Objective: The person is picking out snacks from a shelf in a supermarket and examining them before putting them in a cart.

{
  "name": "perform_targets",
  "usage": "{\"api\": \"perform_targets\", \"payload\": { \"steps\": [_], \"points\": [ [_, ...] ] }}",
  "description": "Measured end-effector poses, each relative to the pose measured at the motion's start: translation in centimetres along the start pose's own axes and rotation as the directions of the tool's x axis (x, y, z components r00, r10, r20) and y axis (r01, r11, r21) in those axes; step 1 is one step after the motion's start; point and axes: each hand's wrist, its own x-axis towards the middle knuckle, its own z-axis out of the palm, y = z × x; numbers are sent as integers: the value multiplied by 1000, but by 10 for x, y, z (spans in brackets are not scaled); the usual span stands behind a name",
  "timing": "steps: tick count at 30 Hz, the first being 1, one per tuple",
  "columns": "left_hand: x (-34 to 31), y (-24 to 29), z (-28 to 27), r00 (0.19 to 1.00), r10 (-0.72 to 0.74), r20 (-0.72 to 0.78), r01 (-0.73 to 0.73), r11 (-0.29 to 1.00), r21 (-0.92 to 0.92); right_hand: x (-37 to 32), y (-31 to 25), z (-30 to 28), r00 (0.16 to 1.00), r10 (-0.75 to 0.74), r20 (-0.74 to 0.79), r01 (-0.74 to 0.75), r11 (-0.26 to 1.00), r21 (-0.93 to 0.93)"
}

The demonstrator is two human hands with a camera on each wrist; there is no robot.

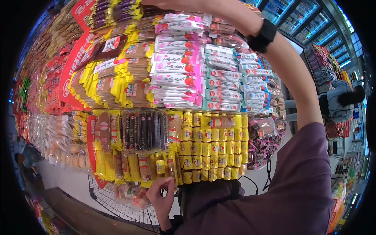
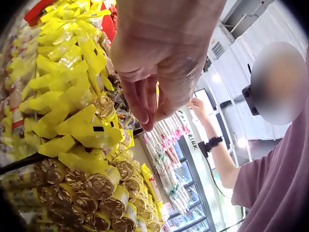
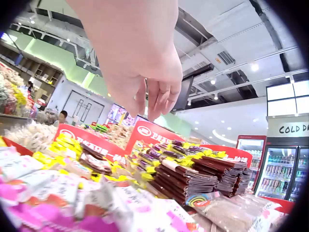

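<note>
My left hand (image 1: 162,197) is at the front edge of the display, fingers bent loosely together, beside yellow-wrapped snack packets (image 1: 135,166) and small gold rolls (image 1: 214,148). In the left wrist view nothing shows between the left hand's (image 2: 157,58) fingers, and yellow packet ends (image 2: 72,96) lie beside it. My right arm stretches across to the far side, its hand (image 1: 176,4) partly cut off by the head view's top edge. In the right wrist view the right hand (image 3: 140,63) hangs with loosely curled fingers above brown flat packets (image 3: 186,176) and purple-and-yellow ones (image 3: 169,154), holding nothing visible.
Pink-and-white packets (image 1: 176,68) and pale green packets (image 1: 223,84) fill the middle of the display. Red signs (image 1: 74,74) divide it at the left. A wire cart (image 1: 117,205) stands at the near side. Another person (image 1: 340,100) is at the right, and drink fridges (image 3: 280,169) stand behind.
</note>
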Motion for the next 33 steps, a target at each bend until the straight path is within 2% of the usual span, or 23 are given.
{"api": "perform_targets", "payload": {
  "steps": [1,2,3,4,5,6,7,9,10,13,14,17,20,22,24,25,33],
  "points": [
    [1,3,3,999,30,14,-30,1000,4,-17,-12,-14,998,0,69,-1,1000,7],
    [3,5,6,998,62,25,-62,998,8,-37,-29,-27,999,-4,54,4,1000,-3],
    [5,6,9,995,96,32,-97,995,12,-55,-43,-34,996,63,66,-66,997,44],
    [6,7,11,991,121,49,-122,992,18,-73,-58,-47,989,103,103,-105,994,15],
    [7,7,13,987,145,67,-147,989,25,-90,-67,-54,994,81,76,-88,991,97],
    [7,8,14,982,167,86,-170,985,31,-106,-86,-71,962,207,180,-235,960,150],
    [9,9,15,972,191,136,-198,979,45,-135,-90,-55,973,229,26,-229,973,-1],
    [11,13,17,945,227,237,-249,966,69,-174,-120,-74,936,349,54,-353,932,82],
    [8,13,20,961,144,236,-158,987,38,-192,-136,-81,899,430,82,-437,889,133],
    [14,16,36,956,153,251,-165,986,28,-242,-186,-90,760,612,218,-650,712,266],
    [19,19,42,935,218,280,-241,969,50,-259,-200,-88,705,648,286,-709,642,293],
    [27,29,64,942,231,241,-258,963,83,-301,-234,-71,606,687,401,-796,534,286],
    [31,29,76,949,183,256,-228,960,160,-318,-250,-55,536,699,473,-844,439,307],
    [33,31,86,964,117,239,-164,968,189,-320,-254,-46,570,682,458,-821,450,351],
    [39,32,94,955,142,261,-206,949,237,-320,-253,-38,592,650,477,-805,447,390],
    [41,34,96,949,149,278,-224,938,263,-319,-251,-35,589,650,481,-807,443,391],
    [57,34,113,980,37,195,-106,927,361,-325,-228,-14,575,652,495,-818,465,339]
  ]
}}
